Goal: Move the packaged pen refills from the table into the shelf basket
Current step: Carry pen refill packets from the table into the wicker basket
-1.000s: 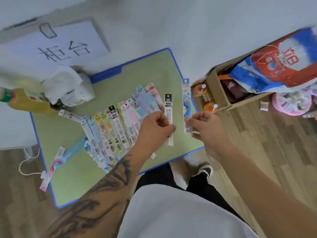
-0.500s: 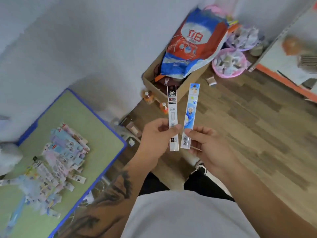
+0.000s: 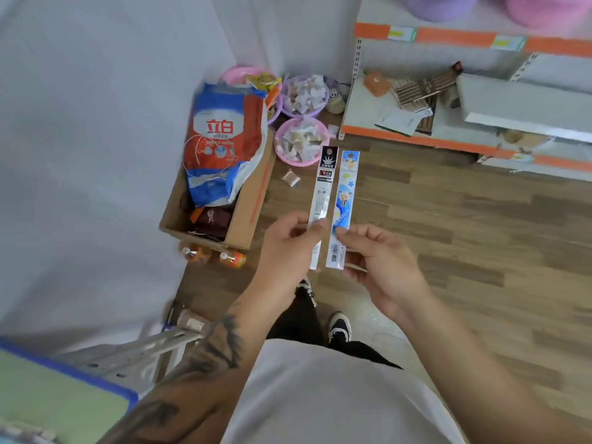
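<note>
Nearest, bottom left: corner of blue-edged green table [image 3: 48,398], well behind the carry.

Mid-frame: left hand [image 3: 288,248] pinching narrow white-and-black packaged pen refill [image 3: 323,193] near its lower end, thumb on top. Right hand [image 3: 381,261] pinching narrow blue cartoon-print packaged pen refill [image 3: 344,200] the same way. Both packs upright, side by side, just apart, held over wood-plank floor [image 3: 464,238].

Advice for the carry: keep pinches low and firm, keep packs parallel and apart so they don't snag each other. Steer clear of open cardboard box [image 3: 246,213] with red-and-blue detergent bag [image 3: 221,139] and round pink plastic bowls of wrapped sweets [image 3: 301,142] on the floor.

Farthest: white metal shelf with orange edge strips [image 3: 448,36], upper right. Which shelf basket to use: cannot tell. Probably higher up, so raise both hands, then release one pack at a time.
</note>
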Available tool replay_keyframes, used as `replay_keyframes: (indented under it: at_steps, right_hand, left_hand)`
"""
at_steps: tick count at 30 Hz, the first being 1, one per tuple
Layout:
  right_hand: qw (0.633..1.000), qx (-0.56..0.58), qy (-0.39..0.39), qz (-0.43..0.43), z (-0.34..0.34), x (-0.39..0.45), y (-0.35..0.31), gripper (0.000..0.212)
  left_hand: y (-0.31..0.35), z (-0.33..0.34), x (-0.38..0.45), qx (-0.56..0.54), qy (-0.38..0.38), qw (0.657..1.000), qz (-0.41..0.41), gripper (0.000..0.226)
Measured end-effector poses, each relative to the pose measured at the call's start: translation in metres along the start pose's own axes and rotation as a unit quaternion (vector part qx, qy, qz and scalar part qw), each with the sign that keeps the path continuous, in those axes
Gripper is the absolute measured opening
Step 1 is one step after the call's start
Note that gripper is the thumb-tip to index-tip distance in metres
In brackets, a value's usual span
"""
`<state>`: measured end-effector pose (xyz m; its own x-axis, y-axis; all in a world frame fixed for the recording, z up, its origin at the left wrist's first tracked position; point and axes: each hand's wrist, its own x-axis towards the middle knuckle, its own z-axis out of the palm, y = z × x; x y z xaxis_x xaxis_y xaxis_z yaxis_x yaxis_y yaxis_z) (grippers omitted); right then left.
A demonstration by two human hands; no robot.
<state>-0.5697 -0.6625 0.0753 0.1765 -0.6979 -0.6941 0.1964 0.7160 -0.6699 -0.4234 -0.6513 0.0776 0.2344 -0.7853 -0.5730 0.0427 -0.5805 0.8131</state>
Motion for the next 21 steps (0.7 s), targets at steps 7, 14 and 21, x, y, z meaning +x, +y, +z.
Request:
replay_keyframes:
  at_steps: [7,14,21]
  right_hand:
    - [0.995,0.028,0.094,-0.021,-0.019,0.043,-0.047,0.013]
    - [0.986,0.023,0.155,-0.056,0.002,0.112,-0.156,0.009]
    - [0.968,0.029,0.196,-0.151,0.021,0.159,-0.253,0.005]
  left_hand:
    - [0.048,0.051,0.081,-0.012,-0.079,0.997,-0.019,0.01]
    - [0.148,0.067,0.174,0.021,-0.123,0.99,0.07,0.01]
    - [0.246,0.087,0.246,0.02,-0.155,0.977,0.145,0.009]
